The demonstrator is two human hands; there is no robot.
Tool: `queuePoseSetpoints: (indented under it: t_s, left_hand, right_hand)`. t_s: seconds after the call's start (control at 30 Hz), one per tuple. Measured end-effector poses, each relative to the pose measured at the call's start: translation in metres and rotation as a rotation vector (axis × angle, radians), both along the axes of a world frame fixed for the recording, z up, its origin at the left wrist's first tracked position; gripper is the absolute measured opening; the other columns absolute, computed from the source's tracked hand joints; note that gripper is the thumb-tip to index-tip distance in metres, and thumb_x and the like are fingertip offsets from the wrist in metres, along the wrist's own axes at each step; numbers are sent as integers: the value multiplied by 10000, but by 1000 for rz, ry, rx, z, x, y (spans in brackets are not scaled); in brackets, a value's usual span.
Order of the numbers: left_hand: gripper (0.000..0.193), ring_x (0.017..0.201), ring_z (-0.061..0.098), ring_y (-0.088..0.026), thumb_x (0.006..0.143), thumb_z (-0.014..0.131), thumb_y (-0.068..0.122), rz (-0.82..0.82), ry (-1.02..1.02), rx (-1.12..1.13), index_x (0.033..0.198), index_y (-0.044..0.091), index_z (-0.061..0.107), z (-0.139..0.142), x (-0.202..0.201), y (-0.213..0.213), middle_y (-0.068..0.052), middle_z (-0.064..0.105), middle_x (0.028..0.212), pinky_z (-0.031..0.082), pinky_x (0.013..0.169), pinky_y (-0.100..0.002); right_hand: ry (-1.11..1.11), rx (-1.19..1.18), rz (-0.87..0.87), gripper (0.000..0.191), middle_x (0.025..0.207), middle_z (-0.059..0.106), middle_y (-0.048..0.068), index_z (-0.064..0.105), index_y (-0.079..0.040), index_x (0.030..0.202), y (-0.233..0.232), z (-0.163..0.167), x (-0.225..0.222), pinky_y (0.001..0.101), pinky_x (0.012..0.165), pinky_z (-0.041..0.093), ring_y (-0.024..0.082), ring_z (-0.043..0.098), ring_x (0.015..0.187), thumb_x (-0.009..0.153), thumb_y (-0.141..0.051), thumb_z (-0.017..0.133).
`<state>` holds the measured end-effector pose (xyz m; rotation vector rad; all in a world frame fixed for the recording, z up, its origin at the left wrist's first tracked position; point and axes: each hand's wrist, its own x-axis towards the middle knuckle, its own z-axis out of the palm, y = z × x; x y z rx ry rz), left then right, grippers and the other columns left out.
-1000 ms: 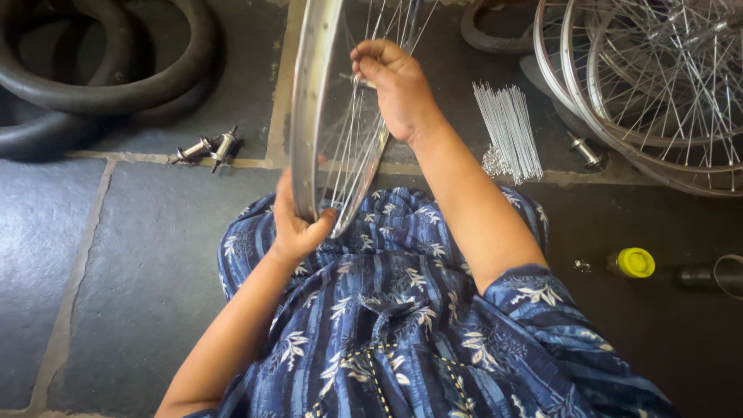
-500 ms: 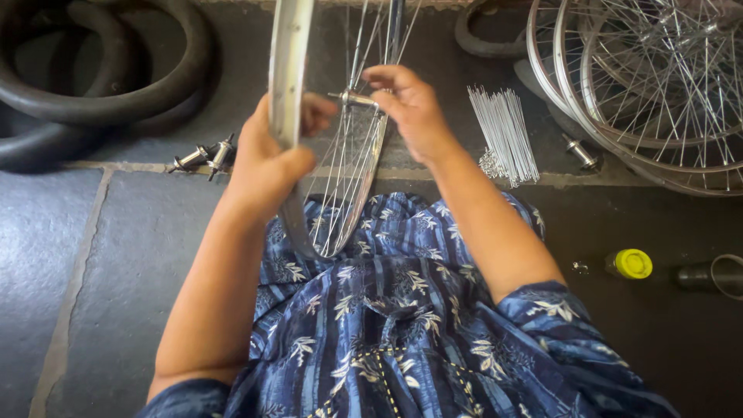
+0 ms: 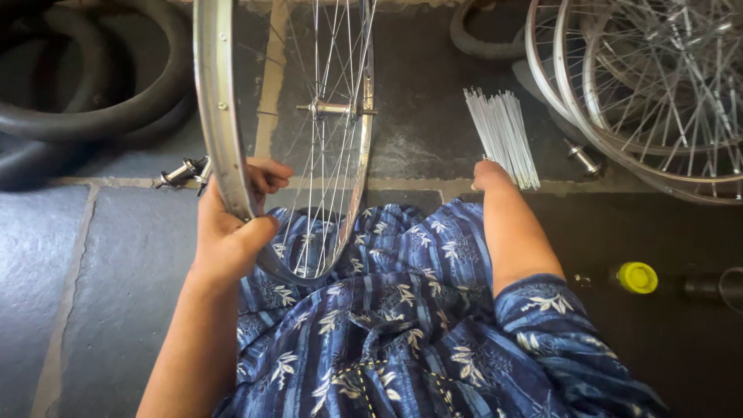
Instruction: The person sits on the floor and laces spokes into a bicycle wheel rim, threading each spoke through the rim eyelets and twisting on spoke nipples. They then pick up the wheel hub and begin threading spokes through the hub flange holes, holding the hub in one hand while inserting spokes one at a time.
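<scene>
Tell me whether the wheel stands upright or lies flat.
Upright: the wheel stands on edge on the lap, left hand gripping its rim.

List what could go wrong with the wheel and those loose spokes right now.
1. Only the left hand grips the rim; the upright wheel may tip or roll off the lap.
2. The right hand is at the spokes bundle; their thin ends might prick fingers or scatter across the floor.

Rim (image 3: 220, 116) top is cut off by the upper edge; its lowest arc is sunk in the blue cloth (image 3: 387, 310). Right hand (image 3: 489, 174) is mostly hidden at the spoke bundle (image 3: 501, 135), grip not readable. Wheel stack (image 3: 658, 85) and tyres (image 3: 85, 93) are cropped by the edges.
</scene>
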<state>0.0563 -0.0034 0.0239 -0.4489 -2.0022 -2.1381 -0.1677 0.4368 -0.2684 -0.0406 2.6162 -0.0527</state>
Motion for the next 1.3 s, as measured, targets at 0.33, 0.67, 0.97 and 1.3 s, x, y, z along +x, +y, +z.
queuePoseSetpoints:
  t_s: [0.33,0.67,0.97,1.3]
  left_hand:
    - [432,1190,568,-230,644,543,-103,41,-68,22,1059,15,514,10,7,-11,-203,619,1271,436,1101,-377]
    - [418,1200,560,-241,654,571,-69,22,-56,-30,1063,6,523,9,10,-14,-212,610,1279,433,1117,-396]
    - [413,1200,562,-234,646,567,-65,11,-81,-10,1051,4,525,7,14,-12,-223,608,1271,433,1113,-400]
    - [421,1218,552,-228,644,567,-71,-2,-68,4,1058,1,530,5,12,-13,-222,611,1271,417,1127,-399]
  right_hand:
    - [41,59,-87,358,1275,698,194,768,-77,1183,-25,-17,-4,466,971,560,367,663,1207,825,-74,773]
    - [70,71,-159,299,1324,679,178,749,-79,1207,-24,-32,-17,449,1000,549,351,649,1236,957,-64,586]
    - [180,24,-362,306,1306,678,197,751,-46,1192,-24,-25,-12,465,961,559,359,653,1219,998,-74,516]
    - [133,75,-330,276,1247,720,166,775,-72,1152,-29,-25,-14,445,931,579,338,682,1184,977,-104,564]
